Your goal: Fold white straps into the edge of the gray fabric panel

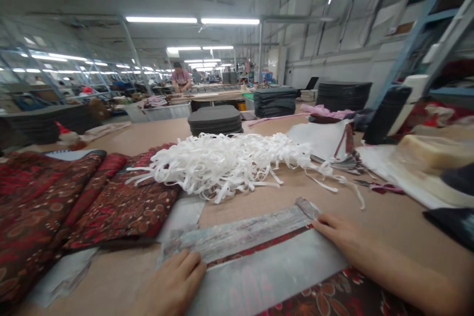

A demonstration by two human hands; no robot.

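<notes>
A pale grey, translucent sheet (237, 279) lies before me on the table, with faint pink marks on it. Across its upper part runs a grey, wrinkled, tape-like strip (252, 229). Just below that strip, a narrow band of brown-red patterned fabric (262, 247) shows. The curled fingers of my left hand (176, 279) hold the sheet's left end. At the opposite end, my right hand (338, 234) pinches the upper right corner; its fingertips are partly hidden. More patterned fabric (333, 296) emerges from under the sheet near my right forearm.
Beyond the sheet lies a tangled heap of white ribbon strips (229, 163). Folded brown-red patterned cloth (126, 202) covers the left side. Scissors (381, 186) rest at the right. Stacks of dark pieces (215, 121) stand farther back, and a person (180, 78) works in the distance.
</notes>
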